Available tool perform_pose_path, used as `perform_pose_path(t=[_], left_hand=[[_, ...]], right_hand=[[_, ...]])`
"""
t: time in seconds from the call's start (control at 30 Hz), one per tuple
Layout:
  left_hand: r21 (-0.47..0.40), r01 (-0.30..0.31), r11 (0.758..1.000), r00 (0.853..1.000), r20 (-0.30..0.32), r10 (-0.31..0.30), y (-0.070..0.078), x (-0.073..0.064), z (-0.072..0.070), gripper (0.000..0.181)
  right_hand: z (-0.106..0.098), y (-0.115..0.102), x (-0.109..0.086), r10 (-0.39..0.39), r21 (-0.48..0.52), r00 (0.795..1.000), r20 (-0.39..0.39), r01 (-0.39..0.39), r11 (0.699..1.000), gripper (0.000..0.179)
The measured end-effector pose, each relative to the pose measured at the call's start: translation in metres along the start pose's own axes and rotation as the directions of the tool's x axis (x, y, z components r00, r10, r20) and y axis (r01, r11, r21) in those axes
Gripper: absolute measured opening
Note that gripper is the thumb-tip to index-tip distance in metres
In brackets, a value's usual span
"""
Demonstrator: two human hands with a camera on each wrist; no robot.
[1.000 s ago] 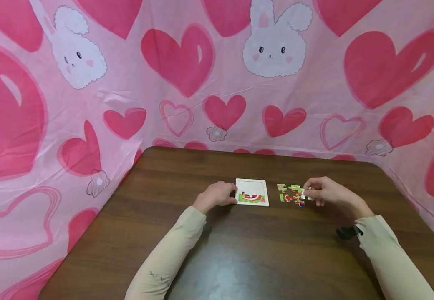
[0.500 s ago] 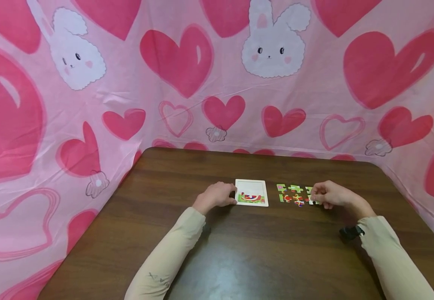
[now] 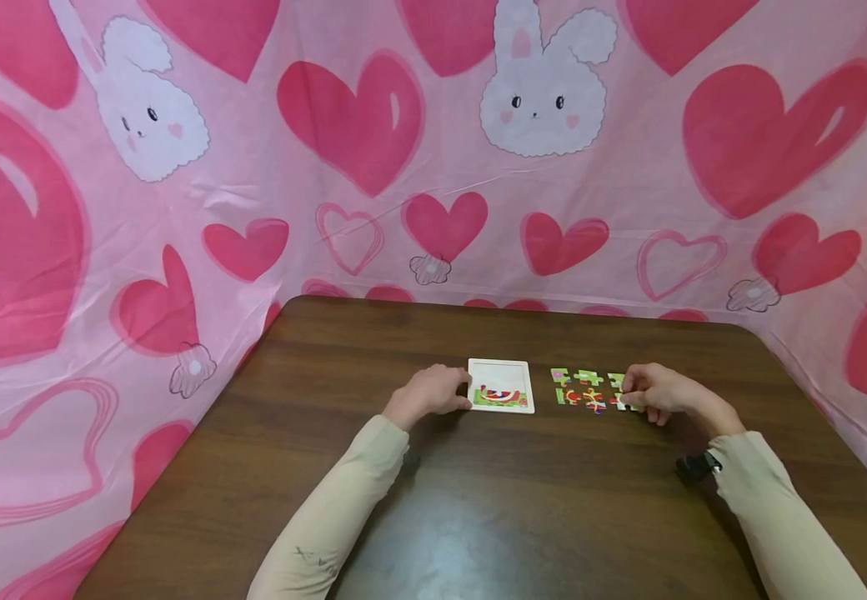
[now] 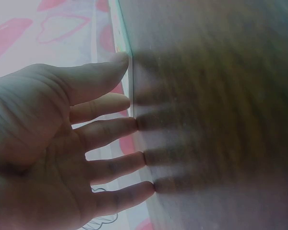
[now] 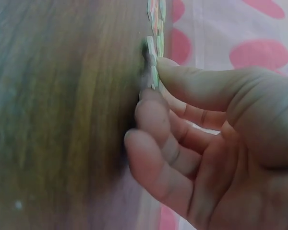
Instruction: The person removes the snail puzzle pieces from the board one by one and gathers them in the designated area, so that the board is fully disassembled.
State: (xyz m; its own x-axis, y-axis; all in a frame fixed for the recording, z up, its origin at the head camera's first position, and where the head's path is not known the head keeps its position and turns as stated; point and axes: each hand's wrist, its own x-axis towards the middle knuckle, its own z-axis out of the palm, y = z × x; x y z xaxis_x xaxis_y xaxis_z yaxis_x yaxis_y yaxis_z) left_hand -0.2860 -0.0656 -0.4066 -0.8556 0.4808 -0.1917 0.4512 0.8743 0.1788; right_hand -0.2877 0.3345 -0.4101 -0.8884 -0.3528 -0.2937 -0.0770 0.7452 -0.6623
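A white-framed jigsaw tray (image 3: 501,372) lies mid-table, its lower part filled with a red and green picture. At its left edge rests my left hand (image 3: 429,389); in the left wrist view the fingers (image 4: 117,197) are spread and nearly straight, thumb tip by the tray edge. Right of the tray, loose jigsaw pieces (image 3: 588,377) lie in two rough rows. My right hand (image 3: 664,393) is at the right end of the near row, pinching a jigsaw piece (image 5: 154,76) low at the table, thumb on top and fingers curled. The hand partly covers that piece.
The brown wooden table (image 3: 478,500) has rounded far corners. A pink curtain (image 3: 628,183) with hearts and rabbits hangs behind it and along both sides. A dark strap device (image 3: 696,467) sits at the right wrist.
My right hand has moved right and slightly nearer, from over the loose pieces to the near row's right end. More pieces show. The left hand stays at the tray.
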Motion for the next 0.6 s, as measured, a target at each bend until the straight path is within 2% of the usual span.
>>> perform_pose_path(t=[0.13, 0.27, 0.6], left_hand=[[-0.009, 0.000, 1.000, 1.000, -0.003, 0.000, 0.000, 0.000, 0.000, 0.046], [-0.007, 0.004, 1.000, 1.000, 0.002, -0.004, 0.000, 0.000, -0.001, 0.047], [-0.008, 0.025, 1.000, 1.000, 0.015, -0.024, 0.002, 0.000, -0.001, 0.049]], right_hand=[[0.001, -0.003, 0.000, 0.026, -0.071, 0.999, -0.030, -0.028, 0.997, 0.025], [0.001, -0.010, -0.001, 0.017, -0.153, 0.998, -0.064, -0.027, 0.988, 0.026], [0.005, -0.047, 0.005, -0.087, -0.190, 0.991, -0.106, 0.066, 0.980, 0.017]])
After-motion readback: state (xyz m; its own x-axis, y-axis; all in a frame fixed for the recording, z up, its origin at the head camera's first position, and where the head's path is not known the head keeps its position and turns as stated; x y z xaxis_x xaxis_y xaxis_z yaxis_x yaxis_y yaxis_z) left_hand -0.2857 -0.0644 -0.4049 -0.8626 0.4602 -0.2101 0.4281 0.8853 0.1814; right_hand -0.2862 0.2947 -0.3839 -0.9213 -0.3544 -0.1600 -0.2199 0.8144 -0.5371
